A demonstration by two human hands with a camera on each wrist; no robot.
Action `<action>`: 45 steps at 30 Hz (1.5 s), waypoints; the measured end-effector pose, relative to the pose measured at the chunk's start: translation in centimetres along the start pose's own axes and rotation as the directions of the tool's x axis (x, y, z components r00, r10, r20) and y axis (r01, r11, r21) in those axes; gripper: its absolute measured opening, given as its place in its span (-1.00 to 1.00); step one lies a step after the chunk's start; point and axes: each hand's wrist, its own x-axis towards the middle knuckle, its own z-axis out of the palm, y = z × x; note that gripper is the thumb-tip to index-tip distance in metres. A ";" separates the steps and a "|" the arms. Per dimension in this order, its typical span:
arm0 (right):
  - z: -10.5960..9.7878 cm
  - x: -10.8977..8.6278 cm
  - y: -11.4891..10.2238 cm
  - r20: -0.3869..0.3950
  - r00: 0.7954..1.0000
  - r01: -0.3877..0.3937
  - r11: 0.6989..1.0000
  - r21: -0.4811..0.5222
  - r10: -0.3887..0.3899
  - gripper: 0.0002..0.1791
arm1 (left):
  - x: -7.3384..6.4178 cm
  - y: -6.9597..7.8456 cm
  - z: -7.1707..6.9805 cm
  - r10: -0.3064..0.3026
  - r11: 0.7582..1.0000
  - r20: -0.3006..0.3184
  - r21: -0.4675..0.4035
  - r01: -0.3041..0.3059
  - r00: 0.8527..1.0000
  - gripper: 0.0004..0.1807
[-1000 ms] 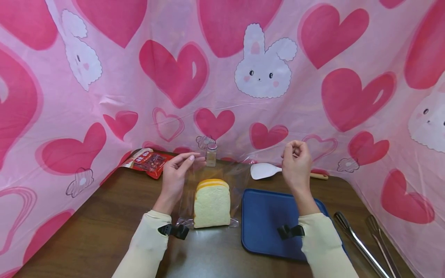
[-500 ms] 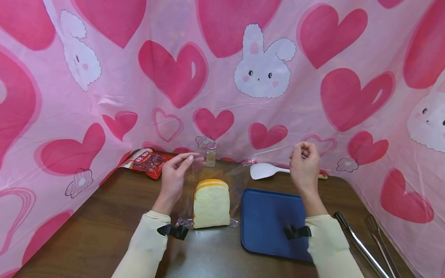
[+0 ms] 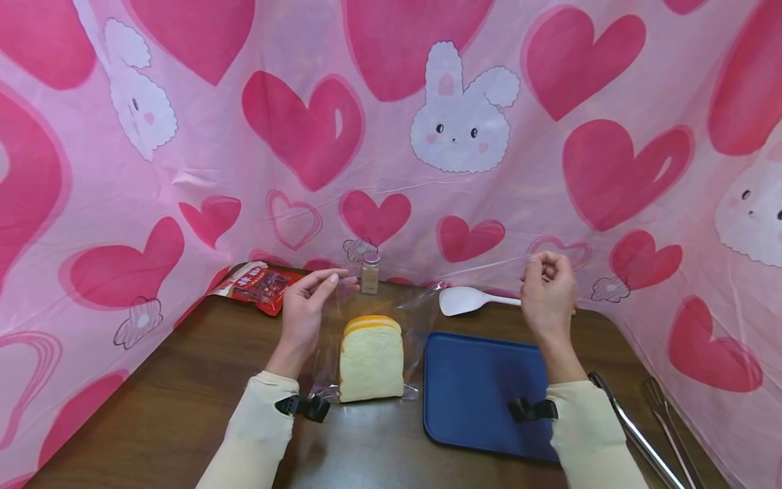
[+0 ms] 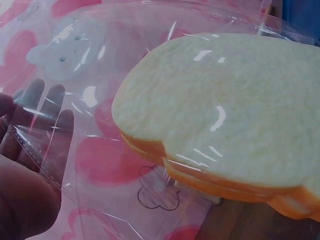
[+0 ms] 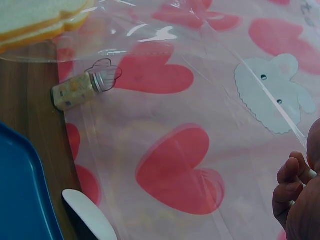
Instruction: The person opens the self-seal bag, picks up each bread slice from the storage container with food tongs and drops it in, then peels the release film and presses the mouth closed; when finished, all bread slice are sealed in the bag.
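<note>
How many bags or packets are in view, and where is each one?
2. A clear bag holding bread is left of the blue tray; a red packet lies at the back left of the table. Others might be hidden from the cameras.

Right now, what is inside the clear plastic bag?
The clear plastic bag holds orange-crusted white bread slices; the front one covers the others' faces; their number is unclear.

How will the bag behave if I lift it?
The bag will probably flop and crumple, as it looks thin, clear and creased. It may feel slippery, judging by the glossy highlights across it. The bread sits low inside, so the weight will likely hang near the bottom.
</note>
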 end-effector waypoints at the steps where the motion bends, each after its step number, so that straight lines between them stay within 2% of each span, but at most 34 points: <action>1: -0.1 0.0 0.1 -0.004 1.000 -0.002 1.000 -0.006 0.002 -0.85 | 0.0 0.0 0.0 -0.001 1.000 -0.001 0.002 0.001 1.000 -0.77; 11: -1.0 0.0 0.5 -0.035 0.999 0.032 0.999 -0.003 -0.032 -0.88 | -0.1 0.1 -0.2 0.021 1.000 0.001 -0.019 -0.021 1.000 -0.67; 16: -1.3 0.0 0.6 -0.050 0.997 0.054 0.999 -0.007 -0.055 -0.82 | -0.1 0.1 -0.4 0.015 0.999 -0.001 -0.030 -0.015 1.000 -0.78; 21: -1.7 -0.1 0.4 -0.040 0.999 0.030 0.999 0.015 -0.030 -0.89 | -0.2 0.1 -0.5 0.018 0.999 -0.004 -0.032 -0.018 1.000 -0.79; 25: -2.2 -0.1 0.3 -0.032 0.999 0.000 1.000 0.012 0.000 -0.88 | -0.2 0.1 -0.5 0.032 0.999 0.001 -0.027 -0.032 0.999 -0.73; 32: -3.1 0.1 0.3 -0.064 0.998 -0.019 0.999 -0.041 0.016 -0.89 | -0.3 0.2 -0.6 0.035 0.999 0.004 -0.021 -0.035 0.999 -0.68; 45: -4.6 0.3 0.9 -0.111 0.993 -0.049 0.997 -0.062 0.042 -0.93 | -0.3 0.2 -0.9 0.022 1.000 0.013 0.007 -0.022 1.000 -0.69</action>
